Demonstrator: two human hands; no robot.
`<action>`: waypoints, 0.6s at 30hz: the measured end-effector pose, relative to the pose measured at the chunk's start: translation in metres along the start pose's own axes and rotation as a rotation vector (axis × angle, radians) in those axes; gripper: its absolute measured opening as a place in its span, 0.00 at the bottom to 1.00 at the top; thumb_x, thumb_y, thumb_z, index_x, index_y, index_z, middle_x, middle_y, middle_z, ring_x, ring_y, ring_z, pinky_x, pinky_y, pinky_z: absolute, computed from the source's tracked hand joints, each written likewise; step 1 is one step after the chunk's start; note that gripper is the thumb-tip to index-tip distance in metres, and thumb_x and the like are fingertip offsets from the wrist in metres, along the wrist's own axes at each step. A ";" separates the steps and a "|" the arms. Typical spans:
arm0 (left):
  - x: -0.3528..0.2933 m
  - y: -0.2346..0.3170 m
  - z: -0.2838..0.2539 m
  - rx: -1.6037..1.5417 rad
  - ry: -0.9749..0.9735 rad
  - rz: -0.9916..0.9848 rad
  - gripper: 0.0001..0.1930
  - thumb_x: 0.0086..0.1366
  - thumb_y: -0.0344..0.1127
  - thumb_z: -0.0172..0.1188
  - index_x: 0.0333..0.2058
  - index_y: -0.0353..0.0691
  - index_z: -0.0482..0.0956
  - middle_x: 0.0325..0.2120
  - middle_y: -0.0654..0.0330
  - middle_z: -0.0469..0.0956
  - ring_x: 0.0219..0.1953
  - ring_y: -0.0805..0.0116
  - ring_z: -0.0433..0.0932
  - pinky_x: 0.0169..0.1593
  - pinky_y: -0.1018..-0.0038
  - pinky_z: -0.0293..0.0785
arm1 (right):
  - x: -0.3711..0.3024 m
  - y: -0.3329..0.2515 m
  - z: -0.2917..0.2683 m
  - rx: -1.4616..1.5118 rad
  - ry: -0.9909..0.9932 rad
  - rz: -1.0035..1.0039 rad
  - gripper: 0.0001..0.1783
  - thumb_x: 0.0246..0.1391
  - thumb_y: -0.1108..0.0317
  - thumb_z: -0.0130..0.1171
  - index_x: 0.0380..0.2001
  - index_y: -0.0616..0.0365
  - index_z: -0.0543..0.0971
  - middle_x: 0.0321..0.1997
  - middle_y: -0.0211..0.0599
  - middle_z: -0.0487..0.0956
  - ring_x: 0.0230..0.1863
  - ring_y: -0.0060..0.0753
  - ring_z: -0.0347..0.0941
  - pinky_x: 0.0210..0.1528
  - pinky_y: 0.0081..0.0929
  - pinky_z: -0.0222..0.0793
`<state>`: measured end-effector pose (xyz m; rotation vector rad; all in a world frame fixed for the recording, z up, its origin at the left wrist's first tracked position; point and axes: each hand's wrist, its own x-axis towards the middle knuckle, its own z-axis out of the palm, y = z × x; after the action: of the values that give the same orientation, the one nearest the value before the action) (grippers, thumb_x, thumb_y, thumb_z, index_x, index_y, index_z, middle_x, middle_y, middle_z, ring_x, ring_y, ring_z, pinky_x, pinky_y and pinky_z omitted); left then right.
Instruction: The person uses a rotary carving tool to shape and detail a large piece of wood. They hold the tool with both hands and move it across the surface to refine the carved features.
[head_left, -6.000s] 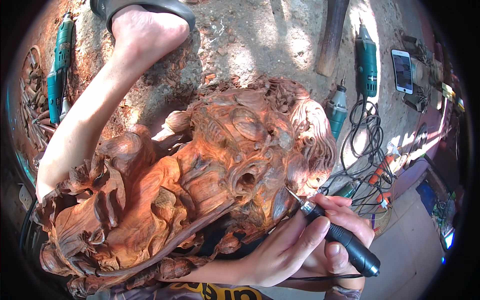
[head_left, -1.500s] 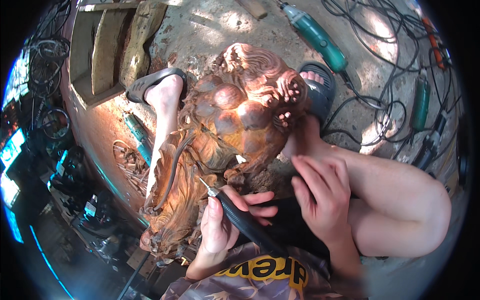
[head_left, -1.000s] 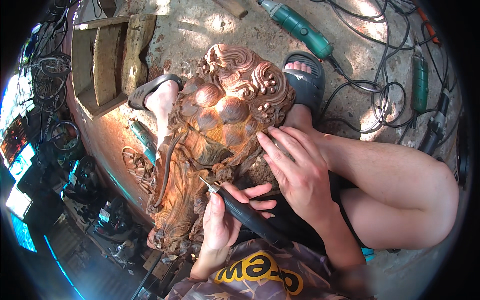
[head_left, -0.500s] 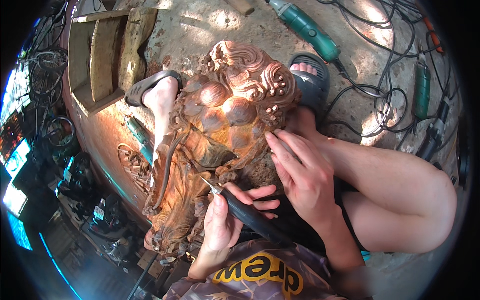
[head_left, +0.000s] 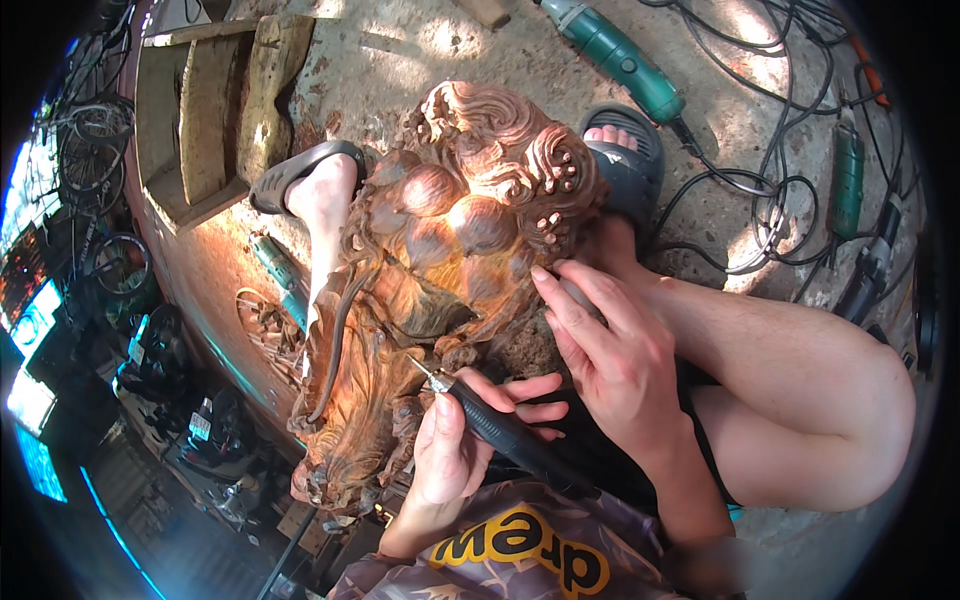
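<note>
A large brown wood carving (head_left: 430, 240) with rounded lumps and curling, wave-like relief lies between my legs, its lower end leaning toward me on the left. My left hand (head_left: 455, 450) is closed around a black rotary tool handpiece (head_left: 505, 435), which has a thin metal bit pointing up and left. The bit's tip is at the lower middle of the carving; whether it touches the wood I cannot tell. At the carving's right edge, the fingertips of my right hand (head_left: 620, 350) press on the wood. A greyish patch shows between those fingers, too unclear to name.
A green power tool (head_left: 620, 65) lies on the concrete beyond my right foot, with black cables (head_left: 775, 180) looping at right. Another green tool (head_left: 846, 180) is further right, and a third (head_left: 278, 275) at left. A wooden box (head_left: 190, 120) stands upper left.
My left hand and the handpiece have shifted very slightly right and toward me. The right hand keeps its place on the carving's edge.
</note>
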<state>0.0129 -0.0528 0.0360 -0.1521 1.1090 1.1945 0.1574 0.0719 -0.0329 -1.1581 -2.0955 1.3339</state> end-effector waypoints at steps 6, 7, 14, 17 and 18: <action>-0.002 0.000 0.003 -0.004 -0.011 -0.003 0.28 0.78 0.61 0.41 0.48 0.36 0.69 0.61 0.26 0.67 0.59 0.36 0.77 0.58 0.46 0.79 | -0.001 0.001 0.000 0.070 0.012 0.032 0.25 0.54 0.77 0.65 0.58 0.58 0.80 0.53 0.44 0.79 0.49 0.47 0.79 0.50 0.39 0.77; -0.002 0.000 0.004 -0.005 -0.008 0.000 0.28 0.78 0.61 0.41 0.48 0.36 0.69 0.61 0.26 0.67 0.58 0.37 0.77 0.57 0.46 0.79 | -0.001 0.001 0.001 0.077 0.016 0.034 0.25 0.54 0.77 0.65 0.58 0.58 0.80 0.53 0.45 0.79 0.49 0.47 0.79 0.50 0.39 0.77; -0.005 -0.002 0.003 -0.018 -0.012 0.020 0.28 0.77 0.61 0.42 0.47 0.36 0.69 0.61 0.27 0.68 0.58 0.37 0.77 0.57 0.46 0.79 | -0.003 0.001 0.001 0.090 0.015 0.036 0.24 0.57 0.75 0.63 0.58 0.57 0.79 0.53 0.46 0.79 0.49 0.48 0.79 0.50 0.39 0.77; -0.005 -0.002 0.004 -0.020 -0.015 0.025 0.28 0.77 0.61 0.42 0.47 0.36 0.69 0.61 0.27 0.68 0.58 0.38 0.77 0.57 0.46 0.79 | -0.003 0.001 0.001 0.100 0.013 0.041 0.23 0.59 0.75 0.62 0.59 0.57 0.79 0.53 0.46 0.79 0.49 0.48 0.80 0.50 0.39 0.77; -0.005 -0.002 0.004 -0.007 -0.011 0.017 0.28 0.77 0.61 0.42 0.47 0.37 0.69 0.61 0.27 0.68 0.58 0.38 0.77 0.57 0.46 0.79 | -0.004 0.001 0.002 0.103 0.013 0.043 0.23 0.60 0.74 0.62 0.59 0.58 0.79 0.53 0.46 0.79 0.49 0.48 0.80 0.49 0.40 0.77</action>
<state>0.0171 -0.0546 0.0415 -0.1414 1.0980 1.2130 0.1591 0.0682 -0.0344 -1.1714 -1.9783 1.4321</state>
